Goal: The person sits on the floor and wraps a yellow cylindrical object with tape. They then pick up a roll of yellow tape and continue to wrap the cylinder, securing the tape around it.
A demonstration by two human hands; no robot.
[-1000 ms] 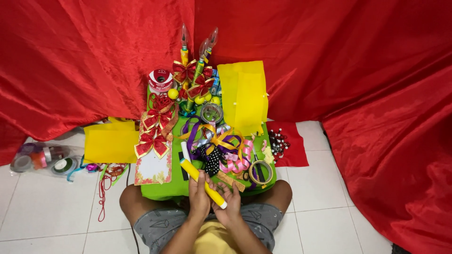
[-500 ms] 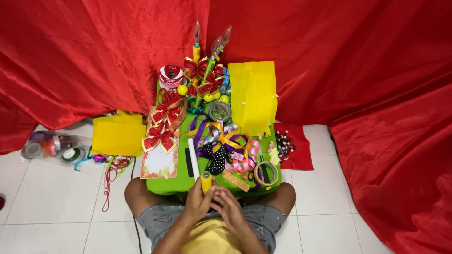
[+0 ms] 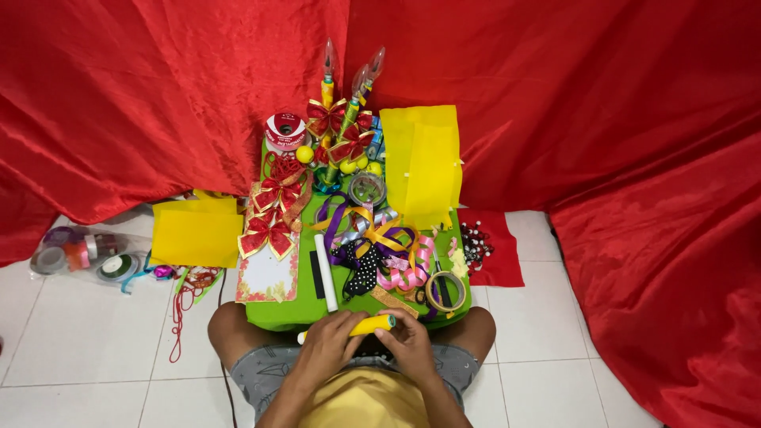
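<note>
Both hands clamp one yellow tube [image 3: 366, 325] at the table [image 3: 279, 315] edge — left hand [image 3: 331, 345] wraps the middle, right hand [image 3: 412, 341] pinches just under the teal tip, probably to steady it — ribbons [image 3: 372, 246] piled just beyond the knuckles

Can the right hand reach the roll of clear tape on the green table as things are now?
Probably yes. The roll of clear tape lies near the table edge, just above the right hand, with nothing between. But both hands hold the yellow stick, so it must let go.
</note>
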